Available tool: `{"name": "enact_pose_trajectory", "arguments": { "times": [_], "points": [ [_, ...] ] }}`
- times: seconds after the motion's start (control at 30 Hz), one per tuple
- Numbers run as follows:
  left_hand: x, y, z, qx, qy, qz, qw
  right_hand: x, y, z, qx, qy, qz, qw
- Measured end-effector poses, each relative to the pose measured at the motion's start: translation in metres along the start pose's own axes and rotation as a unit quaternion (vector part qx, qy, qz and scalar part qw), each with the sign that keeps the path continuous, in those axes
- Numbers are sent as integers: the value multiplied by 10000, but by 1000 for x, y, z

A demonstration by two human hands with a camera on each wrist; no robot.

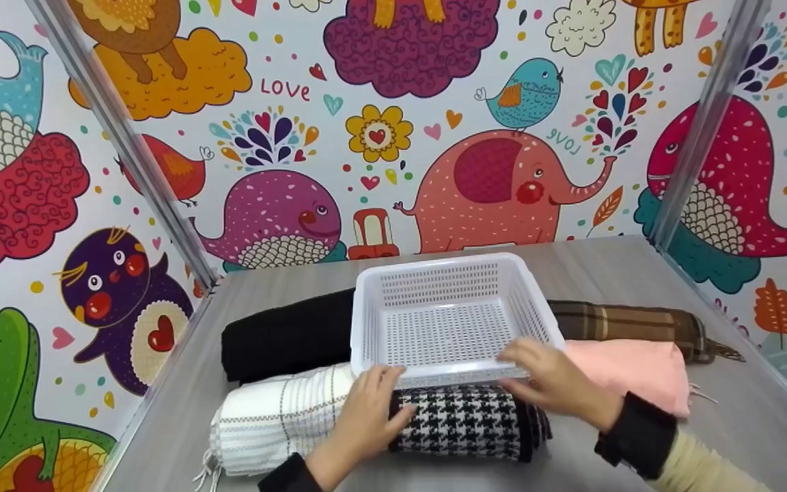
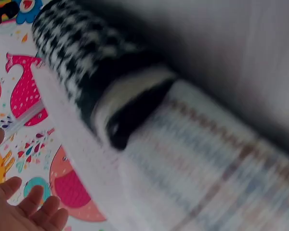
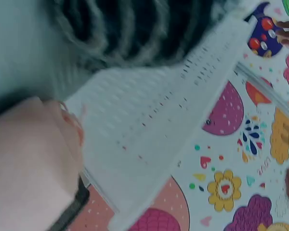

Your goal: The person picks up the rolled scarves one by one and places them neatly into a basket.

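A white plastic basket [image 1: 445, 335] with slotted walls sits among rolled scarves, its inside bare. By its front left corner is my left hand [image 1: 369, 410], fingertips near the rim. In the left wrist view, the fingers [image 2: 34, 206] are spread and hold nothing. My right hand [image 1: 554, 377] is by the front right corner, its fingers loosely bent near the rim; whether they touch it is unclear. Below the basket's front edge lies a black-and-white houndstooth scarf roll [image 1: 465, 422]. The white striped scarf roll [image 1: 284, 417] lies to its left, partly behind my left hand.
Behind the white roll is a black fabric roll [image 1: 287, 338]. At the right lie a pink scarf roll [image 1: 629, 372] and a brown plaid roll [image 1: 646, 328], both with fringes. Cartoon-printed walls [image 1: 380, 178] with metal corner posts enclose the grey table [image 1: 605, 270].
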State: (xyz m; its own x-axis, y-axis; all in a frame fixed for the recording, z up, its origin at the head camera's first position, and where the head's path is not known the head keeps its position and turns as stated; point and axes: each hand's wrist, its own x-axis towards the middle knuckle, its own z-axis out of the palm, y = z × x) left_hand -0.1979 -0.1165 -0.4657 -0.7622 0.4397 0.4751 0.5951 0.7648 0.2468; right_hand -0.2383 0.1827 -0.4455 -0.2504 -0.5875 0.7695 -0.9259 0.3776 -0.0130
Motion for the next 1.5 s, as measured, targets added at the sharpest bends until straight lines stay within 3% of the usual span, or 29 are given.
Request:
{"name": "enact_pose_trajectory", "arguments": {
  "times": [0.07,0.17,0.27,0.43,0.53,0.6,0.73,0.9,1.13,1.37,1.5],
  "points": [
    [-3,-2,8,32,-244,216,9995,-8,-2,9,183,-255,-532,9981],
    [-4,-7,19,114,-727,350,9967,-22,-4,20,235,-1029,-660,9922],
    [-2,-13,27,193,-1281,250,9913,-38,-4,27,97,-2069,-76,9783],
    [2,-18,36,-282,-2294,-238,9726,-54,-1,35,477,-3595,1190,9243],
    [4,-19,40,-565,-2742,-499,9587,-56,3,39,991,-3957,1718,8967],
    [5,-19,43,-474,-2918,-510,9539,-57,6,41,1282,-4037,1981,8839],
    [7,-19,49,-16,-3030,-315,9525,-59,11,43,1601,-4026,2312,8711],
    [9,-20,55,181,-2741,-302,9611,-62,14,48,1577,-3607,2372,8881],
    [11,-17,55,-296,-2219,-443,9736,-61,14,45,1507,-3215,2183,9090],
    [12,-3,28,-121,-1425,37,9897,-43,5,22,1528,-2794,1858,9296],
    [18,4,6,-91,-1195,163,9927,-27,1,6,1458,-2541,1604,9426]
  ]
}}
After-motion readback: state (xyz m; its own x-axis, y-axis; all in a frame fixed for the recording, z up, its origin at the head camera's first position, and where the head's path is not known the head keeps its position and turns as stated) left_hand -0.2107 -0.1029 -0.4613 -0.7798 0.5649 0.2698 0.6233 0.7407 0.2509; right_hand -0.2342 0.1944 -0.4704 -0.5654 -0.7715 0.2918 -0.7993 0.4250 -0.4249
